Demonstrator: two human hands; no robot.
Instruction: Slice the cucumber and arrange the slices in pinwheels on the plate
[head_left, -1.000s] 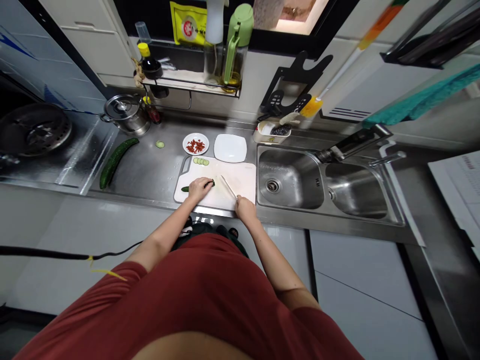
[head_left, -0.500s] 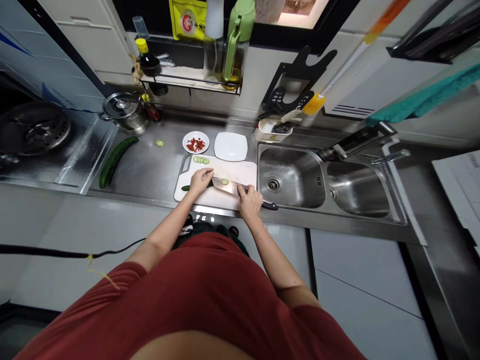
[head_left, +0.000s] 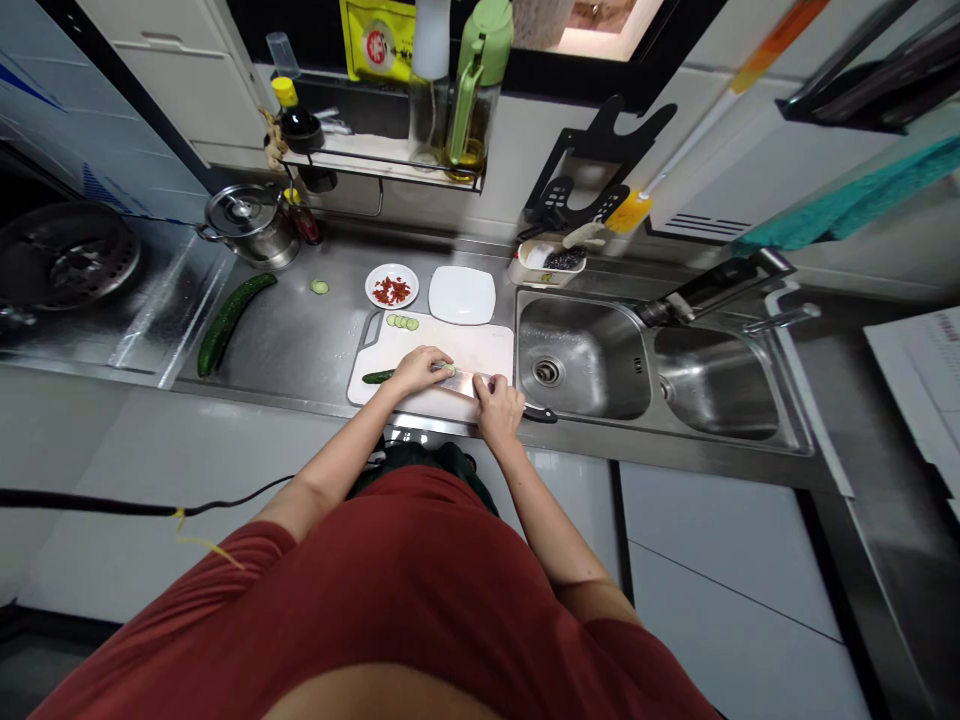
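Note:
My right hand (head_left: 499, 408) is closed on the knife (head_left: 463, 381), whose blade lies flat over the white cutting board (head_left: 480, 345) and points left. My left hand (head_left: 424, 371) has its fingers at a cucumber slice (head_left: 448, 371) on the blade, pinching or touching it. Left of that hand, the end of a dark green cucumber piece (head_left: 377, 377) shows on the board; the rest is hidden beneath the hand. Several cut slices (head_left: 403, 322) lie in a row at the board's upper left.
Behind the board stand a plate of red pieces (head_left: 391, 287) and a white square plate (head_left: 462, 295). A whole cucumber (head_left: 234, 322), an end piece (head_left: 319, 287) and a pot (head_left: 251, 226) are left. The sink (head_left: 583, 352) is right.
My left hand has moved right from the cucumber piece to the slice on the blade. More of the piece's left end shows. My right hand and the knife have hardly moved.

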